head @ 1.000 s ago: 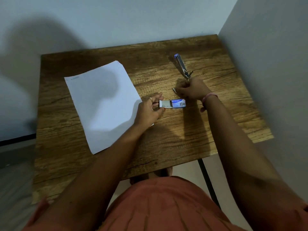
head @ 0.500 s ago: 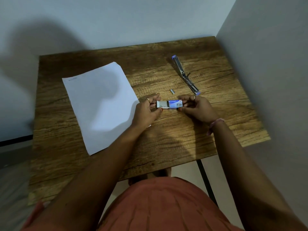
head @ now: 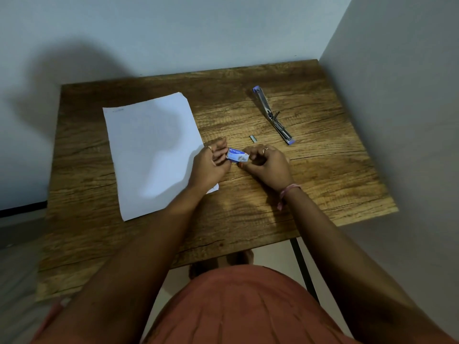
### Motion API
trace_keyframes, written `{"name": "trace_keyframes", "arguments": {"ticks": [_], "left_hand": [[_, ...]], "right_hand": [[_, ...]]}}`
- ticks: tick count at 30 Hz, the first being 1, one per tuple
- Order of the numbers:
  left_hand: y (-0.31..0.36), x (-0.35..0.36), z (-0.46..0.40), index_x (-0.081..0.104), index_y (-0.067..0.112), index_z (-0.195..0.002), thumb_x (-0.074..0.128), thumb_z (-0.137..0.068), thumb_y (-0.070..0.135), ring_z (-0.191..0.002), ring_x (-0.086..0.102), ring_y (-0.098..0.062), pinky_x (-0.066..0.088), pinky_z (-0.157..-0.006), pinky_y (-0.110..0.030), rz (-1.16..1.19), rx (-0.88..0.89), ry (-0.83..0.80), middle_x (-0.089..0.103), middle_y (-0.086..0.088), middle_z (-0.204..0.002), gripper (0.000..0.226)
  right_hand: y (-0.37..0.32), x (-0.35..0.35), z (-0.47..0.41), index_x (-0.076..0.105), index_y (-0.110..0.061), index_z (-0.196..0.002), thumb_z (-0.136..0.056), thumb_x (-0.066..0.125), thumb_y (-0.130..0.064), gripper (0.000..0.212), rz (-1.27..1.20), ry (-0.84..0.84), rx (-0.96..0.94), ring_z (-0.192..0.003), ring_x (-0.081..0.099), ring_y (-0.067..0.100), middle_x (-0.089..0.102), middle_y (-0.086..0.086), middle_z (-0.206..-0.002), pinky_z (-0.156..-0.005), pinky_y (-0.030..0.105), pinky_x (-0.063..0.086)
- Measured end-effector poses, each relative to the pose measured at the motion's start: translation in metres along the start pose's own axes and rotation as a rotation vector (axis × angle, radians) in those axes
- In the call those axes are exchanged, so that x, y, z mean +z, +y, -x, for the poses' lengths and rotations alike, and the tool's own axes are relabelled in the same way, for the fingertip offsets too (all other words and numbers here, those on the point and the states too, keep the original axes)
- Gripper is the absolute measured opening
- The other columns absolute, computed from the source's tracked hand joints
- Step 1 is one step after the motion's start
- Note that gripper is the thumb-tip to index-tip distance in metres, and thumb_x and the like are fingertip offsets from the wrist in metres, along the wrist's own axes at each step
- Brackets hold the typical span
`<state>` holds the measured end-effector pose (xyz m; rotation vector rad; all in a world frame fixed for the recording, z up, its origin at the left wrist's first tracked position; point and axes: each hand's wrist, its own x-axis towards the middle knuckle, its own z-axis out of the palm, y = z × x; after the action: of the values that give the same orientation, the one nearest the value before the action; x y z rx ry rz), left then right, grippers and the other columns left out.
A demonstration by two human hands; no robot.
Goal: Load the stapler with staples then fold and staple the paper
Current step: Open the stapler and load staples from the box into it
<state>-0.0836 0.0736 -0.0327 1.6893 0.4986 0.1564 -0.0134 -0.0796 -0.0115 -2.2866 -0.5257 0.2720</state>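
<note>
A small blue and white staple box (head: pixel 238 155) sits just above the table between my hands. My left hand (head: pixel 210 167) grips its left end and my right hand (head: pixel 267 163) grips its right end. The box looks pushed shut, with no tray sticking out. A short strip of staples (head: pixel 253 138) lies loose on the wood just beyond my right hand. The stapler (head: pixel 272 115) lies swung fully open at the far right, its metal channel facing up. A white sheet of paper (head: pixel 151 150) lies flat at the left, its lower right corner under my left wrist.
The wooden table (head: pixel 323 175) stands in a corner, with a wall behind it and another wall close along its right edge. A black table leg (head: pixel 301 264) shows below the near edge. My orange clothing fills the bottom of the view.
My right hand left the stapler and the loose staples and came down to the box. Both hands pushed the box's white tray in, and the box shifted slightly left.
</note>
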Motion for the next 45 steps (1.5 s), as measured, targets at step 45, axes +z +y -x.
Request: {"name": "trace_keyframes", "arguments": {"ticks": [45], "left_hand": [[0.056, -0.012, -0.107, 0.029, 0.009, -0.146, 0.077, -0.077, 0.027, -0.136, 0.030, -0.035, 0.031, -0.108, -0.042, -0.779, 0.047, 0.070, 0.037, -0.017, -0.146, 0.086]], "right_hand": [[0.018, 0.005, -0.030, 0.068, -0.015, -0.100, -0.091, 0.060, -0.031, 0.020, -0.076, 0.258, 0.032, -0.096, 0.061, 0.014, 0.065, -0.001, -0.104, -0.087, 0.035, 0.051]]}}
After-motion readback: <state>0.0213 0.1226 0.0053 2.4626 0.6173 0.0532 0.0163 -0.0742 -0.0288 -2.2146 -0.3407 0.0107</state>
